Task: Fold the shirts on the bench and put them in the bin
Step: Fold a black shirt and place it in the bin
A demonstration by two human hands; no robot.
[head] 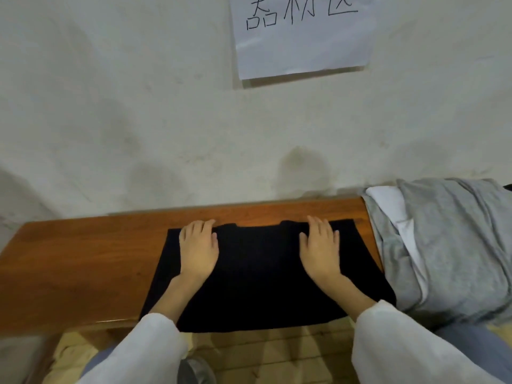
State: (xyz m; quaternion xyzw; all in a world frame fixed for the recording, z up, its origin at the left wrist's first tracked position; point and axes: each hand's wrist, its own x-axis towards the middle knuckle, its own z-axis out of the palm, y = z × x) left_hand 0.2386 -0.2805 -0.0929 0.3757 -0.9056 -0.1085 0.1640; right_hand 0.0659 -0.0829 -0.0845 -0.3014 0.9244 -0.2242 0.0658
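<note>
Pressing: left hand [199,249] and right hand [321,249], fingers straight, gripping nothing, flat on black fabric shirt [257,275] | shirt spread on brown wooden bench [83,253] | grey-white garment pile [448,250] adjoining its right edge

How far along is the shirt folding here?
Early, it seems. Done: nothing visibly finished; no bin is in view. In hand: the black shirt lies flat on the bench, left hand and right hand pressing it smooth. Left: folding it, plus the heap of grey and white clothes at the bench's right end.
</note>
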